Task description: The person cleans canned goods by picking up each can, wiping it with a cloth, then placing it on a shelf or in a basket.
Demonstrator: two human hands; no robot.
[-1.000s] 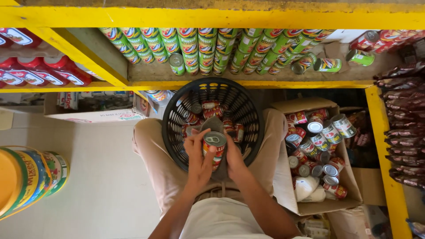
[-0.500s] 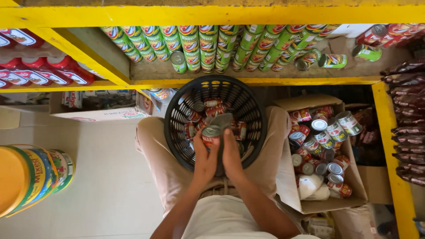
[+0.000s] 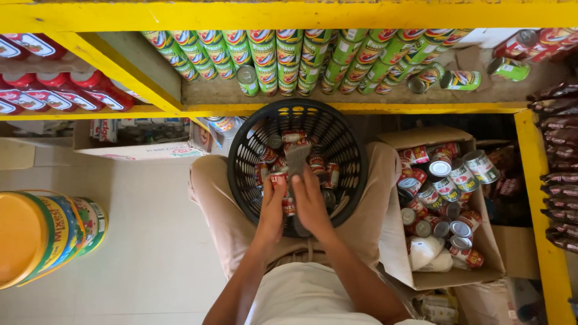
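Observation:
A round black plastic basket (image 3: 355, 150) rests on my lap and holds several small red-labelled cans (image 3: 318, 162). Both hands are down inside it, side by side. My left hand (image 3: 271, 210) grips a red-labelled can (image 3: 278, 179) near the basket's middle. My right hand (image 3: 312, 201) lies right beside it, over a grey cloth (image 3: 297, 156) that sticks out past the fingertips and lies across the cans. The palm of each hand is hidden.
An open cardboard box (image 3: 391, 241) of similar cans and a white bundle (image 3: 424, 253) stands at my right knee. A yellow shelf (image 3: 361, 109) ahead carries rows of green-labelled cans (image 3: 283, 57). Red packets (image 3: 54, 96) lie at the left, with a large yellow tin (image 3: 42, 238) near the floor.
Both hands have sunk with the can from just above the basket's near rim deeper into the basket. The grey cloth now shows beyond the right fingers.

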